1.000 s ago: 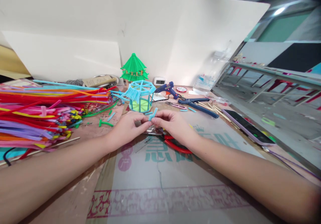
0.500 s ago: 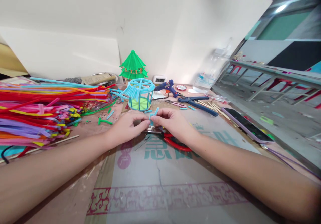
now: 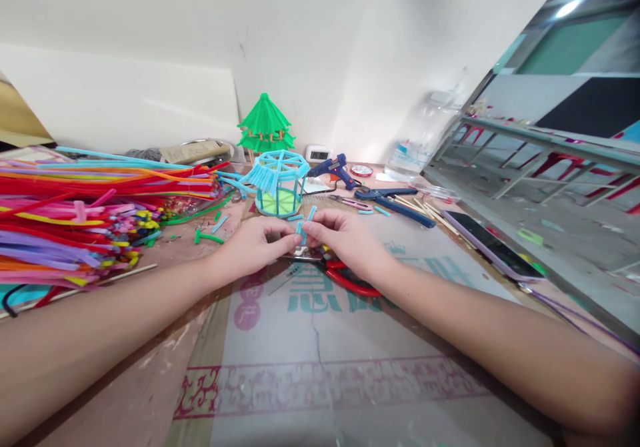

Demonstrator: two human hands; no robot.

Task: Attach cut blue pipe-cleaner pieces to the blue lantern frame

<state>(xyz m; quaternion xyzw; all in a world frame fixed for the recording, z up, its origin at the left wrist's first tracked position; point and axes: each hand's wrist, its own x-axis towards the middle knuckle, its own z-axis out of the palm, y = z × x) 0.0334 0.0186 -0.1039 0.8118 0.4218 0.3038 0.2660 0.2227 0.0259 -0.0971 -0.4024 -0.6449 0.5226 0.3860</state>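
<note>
My left hand (image 3: 270, 238) is closed in a pinch on a short blue pipe cleaner piece (image 3: 299, 227). Close beside it, my right hand (image 3: 337, 233) pinches another short blue pipe cleaner piece (image 3: 311, 214), tilted upward. The fingertips of both hands nearly meet; whether the two pieces touch, I cannot tell. Beneath the hands lie scissors with red handles (image 3: 353, 281), partly covered by my right hand. Just beyond stands a small blue pipe cleaner pavilion frame (image 3: 280, 179) with a green base and part of its roof covered in blue strips.
Bundles of coloured pipe cleaners (image 3: 75, 223) fill the left side. Behind the frame stands a green tiered roof model (image 3: 265, 123). A blue glue gun (image 3: 333, 169), blue-handled pliers (image 3: 397, 205), small snips (image 3: 350, 202), wooden sticks (image 3: 425, 208) and a phone (image 3: 490, 243) lie to the right.
The two blue pieces show a little more apart between my fingertips. Both hands stay in nearly the same place, and the whole view has shifted slightly.
</note>
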